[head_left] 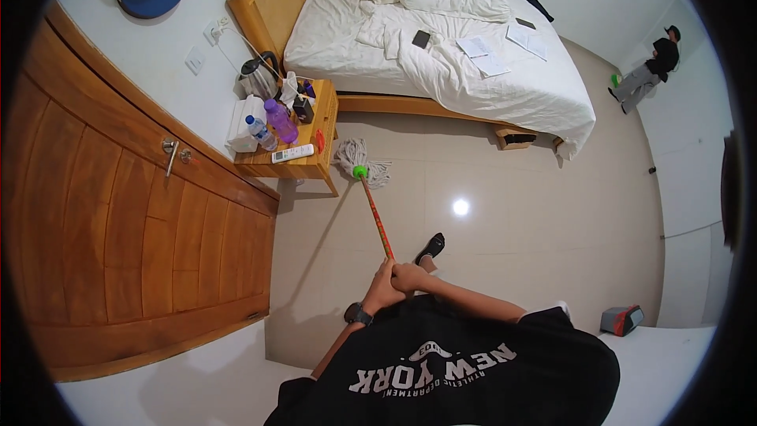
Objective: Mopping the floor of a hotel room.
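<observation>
My left hand [382,292] and my right hand [409,278] are closed around the upper end of a mop handle [377,216], close together in front of my body. The handle is red and patterned, and it slants away from me to the far left. At its lower end a bright green collar [360,172] holds the grey-white string mop head [352,155]. The strings lie spread on the tiled floor [505,213], just beside a leg of the wooden nightstand [325,150]. A dark watch [358,314] is on my left wrist.
The nightstand carries a purple bottle [281,121], a clear bottle [261,133], a white remote [292,154] and a kettle [259,79]. Beyond stands a bed [473,87] with white sheets. A wooden door [150,221] is left; a grey-red box [623,320] lies right. Another person [653,67] stands far right.
</observation>
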The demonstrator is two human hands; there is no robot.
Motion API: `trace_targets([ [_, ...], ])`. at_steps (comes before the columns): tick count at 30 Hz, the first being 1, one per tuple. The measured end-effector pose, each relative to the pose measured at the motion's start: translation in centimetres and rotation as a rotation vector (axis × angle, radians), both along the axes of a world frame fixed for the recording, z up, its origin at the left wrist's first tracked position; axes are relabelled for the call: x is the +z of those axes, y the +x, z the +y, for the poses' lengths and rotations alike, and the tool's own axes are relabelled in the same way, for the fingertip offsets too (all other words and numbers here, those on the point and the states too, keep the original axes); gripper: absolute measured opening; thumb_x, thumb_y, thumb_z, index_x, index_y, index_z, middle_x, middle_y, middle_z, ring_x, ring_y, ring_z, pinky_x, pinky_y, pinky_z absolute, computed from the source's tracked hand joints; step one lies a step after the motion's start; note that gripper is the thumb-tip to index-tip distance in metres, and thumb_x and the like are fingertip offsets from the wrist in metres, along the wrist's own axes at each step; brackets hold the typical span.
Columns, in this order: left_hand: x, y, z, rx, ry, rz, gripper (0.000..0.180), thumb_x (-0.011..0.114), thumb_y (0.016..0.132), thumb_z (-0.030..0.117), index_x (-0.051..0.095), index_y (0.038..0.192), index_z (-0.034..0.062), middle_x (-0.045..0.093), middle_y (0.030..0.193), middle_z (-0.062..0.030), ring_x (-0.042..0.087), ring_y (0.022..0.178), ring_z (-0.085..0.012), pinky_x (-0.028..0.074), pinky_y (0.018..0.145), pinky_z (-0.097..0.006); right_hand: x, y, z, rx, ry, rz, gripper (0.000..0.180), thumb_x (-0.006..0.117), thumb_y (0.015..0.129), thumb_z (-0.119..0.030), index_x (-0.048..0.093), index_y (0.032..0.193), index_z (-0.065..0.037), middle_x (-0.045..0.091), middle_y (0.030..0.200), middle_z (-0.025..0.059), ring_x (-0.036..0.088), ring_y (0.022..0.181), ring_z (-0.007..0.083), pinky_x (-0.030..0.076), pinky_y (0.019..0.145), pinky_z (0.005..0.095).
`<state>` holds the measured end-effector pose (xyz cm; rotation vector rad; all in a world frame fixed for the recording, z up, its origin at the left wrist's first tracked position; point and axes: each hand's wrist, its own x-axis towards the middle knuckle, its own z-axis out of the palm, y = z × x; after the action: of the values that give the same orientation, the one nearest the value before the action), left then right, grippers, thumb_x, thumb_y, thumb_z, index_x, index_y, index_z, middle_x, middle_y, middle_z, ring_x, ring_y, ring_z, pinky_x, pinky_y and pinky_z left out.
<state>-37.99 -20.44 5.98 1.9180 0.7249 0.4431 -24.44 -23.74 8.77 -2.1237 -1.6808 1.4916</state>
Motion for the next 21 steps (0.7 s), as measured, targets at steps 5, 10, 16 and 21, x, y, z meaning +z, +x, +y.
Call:
trace_targets([
  [5, 7.4, -0.7, -0.5, -0.162, -0.246, 0.112, 0.063, 0.082, 0.056, 0.017, 0.044, 0.104, 0.0019, 0.063, 0.088, -0.0200, 0.064, 0.087, -0.0370, 0.051, 0.073, -0.042, 0.3, -0.3, -3.2, -0.038, 0.085, 0.164, 0.039, 0.052, 0.082, -0.030, 0.065, 0.104, -0.001, 0.067, 0.093, 0.0253, 0.065, 0.089, 0.0417, 0.050, 0.081, 0.0490],
  [10, 3.2, -0.3, 1.0, -0.218, -0.342, 0.239, 0.070, 0.082, 0.055, 0.020, 0.045, 0.111, 0.0013, 0.062, 0.102, -0.0246, 0.061, 0.102, -0.0400, 0.050, 0.084, -0.046, -3.8, -0.8, -2.0, -0.213, 0.070, 0.159, 0.041, 0.056, 0.078, -0.034, 0.067, 0.101, -0.003, 0.068, 0.095, 0.0221, 0.065, 0.091, 0.0398, 0.051, 0.083, 0.0465],
  [16, -0.7, 1.4, 2.2, -0.144, -0.080, 0.090, 0.052, 0.074, 0.057, 0.011, 0.046, 0.100, 0.0026, 0.064, 0.087, -0.0186, 0.064, 0.086, -0.0388, 0.051, 0.074, -0.041, -6.9, -0.5, -0.6, -0.398, 0.133, 0.204, 0.038, 0.057, 0.076, -0.031, 0.068, 0.100, -0.003, 0.069, 0.095, 0.0204, 0.066, 0.089, 0.0372, 0.051, 0.080, 0.0448],
  [21, 6.7, 1.1, 0.5, -0.096, -0.170, 0.276, 0.053, 0.076, 0.056, 0.012, 0.047, 0.099, 0.0038, 0.065, 0.088, -0.0205, 0.063, 0.088, -0.0411, 0.051, 0.075, -0.045, -3.2, 0.3, -2.5, -0.288, 0.065, 0.413, 0.039, 0.057, 0.076, -0.029, 0.066, 0.100, 0.001, 0.069, 0.093, 0.0218, 0.067, 0.089, 0.0353, 0.051, 0.079, 0.0420],
])
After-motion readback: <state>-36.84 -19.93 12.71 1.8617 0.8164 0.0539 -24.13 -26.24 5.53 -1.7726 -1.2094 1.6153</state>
